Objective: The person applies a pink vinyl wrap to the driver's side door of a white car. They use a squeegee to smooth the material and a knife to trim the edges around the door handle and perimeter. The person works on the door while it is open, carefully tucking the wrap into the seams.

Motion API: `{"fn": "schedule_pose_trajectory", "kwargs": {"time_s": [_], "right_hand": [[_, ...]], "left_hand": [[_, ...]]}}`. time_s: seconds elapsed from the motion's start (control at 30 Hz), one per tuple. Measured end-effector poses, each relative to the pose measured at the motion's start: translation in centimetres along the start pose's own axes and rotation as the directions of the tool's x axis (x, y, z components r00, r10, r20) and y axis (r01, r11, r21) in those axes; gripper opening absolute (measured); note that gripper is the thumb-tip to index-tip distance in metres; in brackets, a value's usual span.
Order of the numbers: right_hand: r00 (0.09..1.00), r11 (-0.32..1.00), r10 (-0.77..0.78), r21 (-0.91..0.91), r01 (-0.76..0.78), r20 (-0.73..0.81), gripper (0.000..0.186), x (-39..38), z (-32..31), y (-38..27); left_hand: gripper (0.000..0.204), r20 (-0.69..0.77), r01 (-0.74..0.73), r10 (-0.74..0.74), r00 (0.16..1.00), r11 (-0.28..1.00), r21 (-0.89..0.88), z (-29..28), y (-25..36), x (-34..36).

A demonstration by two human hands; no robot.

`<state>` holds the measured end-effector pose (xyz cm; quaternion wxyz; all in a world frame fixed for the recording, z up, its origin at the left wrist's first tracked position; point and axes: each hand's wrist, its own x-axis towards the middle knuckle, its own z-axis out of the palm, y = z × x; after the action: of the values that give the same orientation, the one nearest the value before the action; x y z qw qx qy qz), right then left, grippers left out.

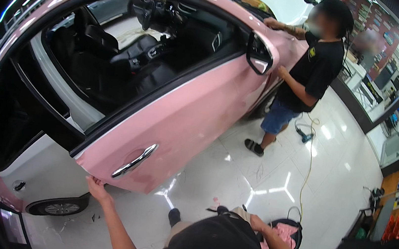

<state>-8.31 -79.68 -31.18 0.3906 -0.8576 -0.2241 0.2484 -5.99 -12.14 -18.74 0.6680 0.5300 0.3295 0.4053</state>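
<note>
The open front door [179, 127] of a car stands before me, covered in glossy pink film with a chrome handle [135, 160]. At the door's rear edge, below the handle, my left hand [97, 187] has its fingers curled round the film-covered edge. My right hand [258, 223] is down by my hip, beside my light trousers. Its fingers are closed, and I cannot make out what they hold. Behind the front door, the rear door [57, 169] is white.
A co-worker [312, 58] in black stands by the front fender, both hands at the car. On the tiled floor [237, 179] lie a corded power tool [303, 135] and its yellow cable [308, 177]. A black bucket [299, 234] with pink film scraps [285, 233] stands to my right.
</note>
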Motion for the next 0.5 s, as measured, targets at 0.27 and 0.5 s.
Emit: {"fn": "schedule_pose_trajectory", "kwargs": {"time_s": [0.27, 0.5], "right_hand": [[0.889, 0.636, 0.385, 0.627, -0.45, 0.247, 0.025, 1.1, -6.2, 2.2], [0.832, 0.694, 0.477, 0.459, -0.555, 0.285, 0.039, 1.1, -12.0, 4.7]], "left_hand": [[0.045, -0.179, -0.049, 0.043, 0.983, 0.998, -0.03, -0.1, -0.6, 1.0], [0.056, -0.327, -0.045, 0.245, 0.913, 0.855, 0.516, 2.2, 0.7, -1.3]]}}
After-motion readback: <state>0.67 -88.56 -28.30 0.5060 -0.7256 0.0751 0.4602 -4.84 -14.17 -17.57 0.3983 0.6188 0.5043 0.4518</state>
